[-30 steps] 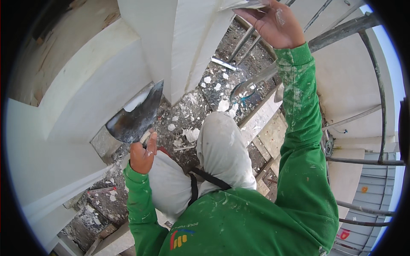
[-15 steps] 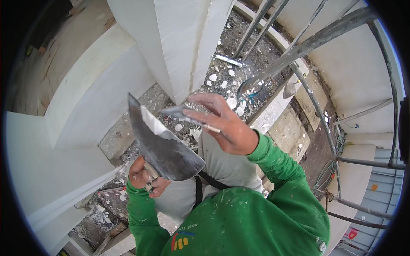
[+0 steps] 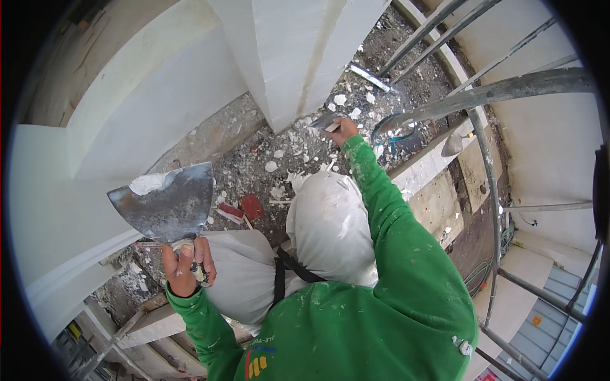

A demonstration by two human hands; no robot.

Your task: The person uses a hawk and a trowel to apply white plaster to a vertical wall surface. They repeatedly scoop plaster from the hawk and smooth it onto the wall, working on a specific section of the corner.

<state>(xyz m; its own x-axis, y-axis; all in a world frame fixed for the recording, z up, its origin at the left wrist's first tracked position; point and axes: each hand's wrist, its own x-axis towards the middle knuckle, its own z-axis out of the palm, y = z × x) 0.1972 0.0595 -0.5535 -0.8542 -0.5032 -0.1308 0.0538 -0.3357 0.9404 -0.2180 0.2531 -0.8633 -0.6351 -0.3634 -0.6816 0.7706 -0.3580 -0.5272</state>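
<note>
Since half a second earlier, the right hand (image 3: 343, 132) had moved away from the broad blade (image 3: 168, 203) and out near the foot of the white pillar (image 3: 279, 57), taking the smaller blade (image 3: 326, 120) with it; the left hand (image 3: 187, 263) had swung the broad blade out leftward.

The pillar was the largest thing near the hands, sharp-cornered and flat-faced. Most of its surface looked smooth and finished, but a beige strip (image 3: 321, 51) ran along one face and seemed left to cover, so the work looked part done. Whether the smaller blade touched the pillar could not be told. Beside the pillar, a pale low wall (image 3: 171, 95) curved away, and a scuffed grey pole (image 3: 508, 92) arched across the right.

The broad blade, a fan-shaped sheet of dark, smeared metal, stood over the left side of the lap, its handle gripped between the left thumb and curled fingers. The smaller blade, grey and flat, was pinched in the right hand; how each finger lay could not be made out. A thick, soft-edged lump of white paste (image 3: 151, 183) remained along the broad blade's far edge. Below lay flat red pieces (image 3: 251, 207) and brittle-looking white flakes (image 3: 271, 166) on gritty ground.
</note>
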